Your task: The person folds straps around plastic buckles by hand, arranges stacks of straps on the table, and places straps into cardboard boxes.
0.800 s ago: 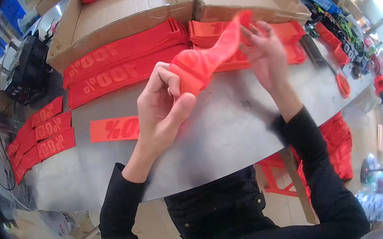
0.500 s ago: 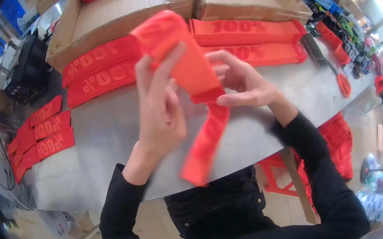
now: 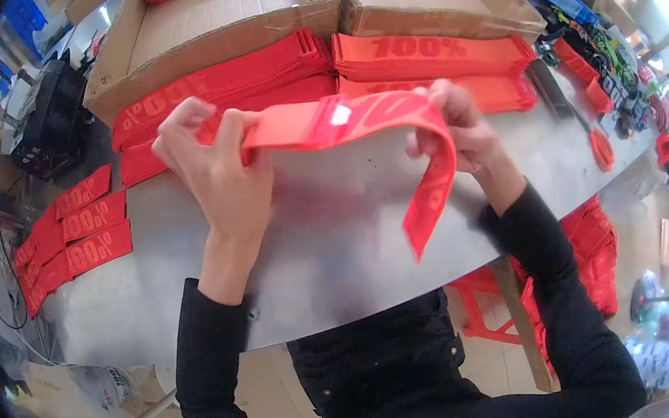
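Note:
A red-orange elastic strap [image 3: 279,127] is stretched sideways above the metal table, with a seam or small buckle and a shiny white spot near its middle. My left hand [image 3: 218,173] pinches its left end between thumb and fingers. On the other side, my right hand [image 3: 472,135] grips the strap further along, and the loose tail hangs down beside it. Behind my hands lie stacks of red straps printed "100%", a left stack [image 3: 163,103] and a right stack [image 3: 432,52]. Part of the stacks is covered by my hands and the strap.
Two cardboard boxes [image 3: 211,47] stand behind the stacks. Several shorter printed strap pieces [image 3: 98,249] lie at the table's left side. Red-handled scissors [image 3: 601,150] rest at the right, near colourful straps [image 3: 610,55]. A black machine [image 3: 49,122] stands at the back left.
My hands have moved apart, left hand leftward and right hand rightward. The strap, folded upright before, now spans between them, and its hanging tail has shifted to the right.

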A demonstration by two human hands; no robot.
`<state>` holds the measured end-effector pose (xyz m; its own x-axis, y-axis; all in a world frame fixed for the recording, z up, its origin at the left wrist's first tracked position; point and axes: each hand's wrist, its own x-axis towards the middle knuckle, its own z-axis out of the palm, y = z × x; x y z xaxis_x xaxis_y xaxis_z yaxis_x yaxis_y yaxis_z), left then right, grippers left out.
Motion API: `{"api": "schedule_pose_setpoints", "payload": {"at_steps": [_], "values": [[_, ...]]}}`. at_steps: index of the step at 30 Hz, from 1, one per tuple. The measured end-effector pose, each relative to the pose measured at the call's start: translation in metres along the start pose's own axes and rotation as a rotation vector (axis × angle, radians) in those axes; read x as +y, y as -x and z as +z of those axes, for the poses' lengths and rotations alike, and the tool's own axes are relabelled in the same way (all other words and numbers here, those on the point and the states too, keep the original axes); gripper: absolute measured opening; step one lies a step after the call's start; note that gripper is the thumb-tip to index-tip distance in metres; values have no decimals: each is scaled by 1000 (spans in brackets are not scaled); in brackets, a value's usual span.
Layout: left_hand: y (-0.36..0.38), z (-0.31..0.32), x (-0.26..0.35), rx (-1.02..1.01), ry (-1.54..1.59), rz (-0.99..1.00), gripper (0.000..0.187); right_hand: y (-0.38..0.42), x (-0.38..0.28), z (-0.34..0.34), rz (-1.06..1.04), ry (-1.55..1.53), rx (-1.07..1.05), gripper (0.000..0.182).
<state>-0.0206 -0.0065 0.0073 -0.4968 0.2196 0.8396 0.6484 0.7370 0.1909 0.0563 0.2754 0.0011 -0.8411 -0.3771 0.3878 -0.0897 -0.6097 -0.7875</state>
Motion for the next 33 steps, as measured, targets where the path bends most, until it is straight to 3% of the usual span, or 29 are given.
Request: {"api": "schedule_pose_setpoints", "payload": {"at_steps": [2,6,10,14,19,23,26,33], "values": [[-2,2,3,-10,226,150,50,0,3,3,-65,8,216,21],[3,5,15,-202,550,179,50,-13,12,0,-187,-239,54,26],[6,-2,18,-391,472,147,51,-17,4,12,-206,-34,238,20],[0,-11,24,-379,426,227,64,-13,-1,5,-95,143,252,17],[8,-3,28,-324,426,191,71,-14,3,2,-113,46,165,11],[12,3,28,-247,638,182,70,-9,8,9,-59,107,371,9],[15,7,26,-240,783,214,79,-10,5,16,106,151,360,14],[14,4,31,-261,783,176,79,-9,12,22,188,221,292,21]]}}
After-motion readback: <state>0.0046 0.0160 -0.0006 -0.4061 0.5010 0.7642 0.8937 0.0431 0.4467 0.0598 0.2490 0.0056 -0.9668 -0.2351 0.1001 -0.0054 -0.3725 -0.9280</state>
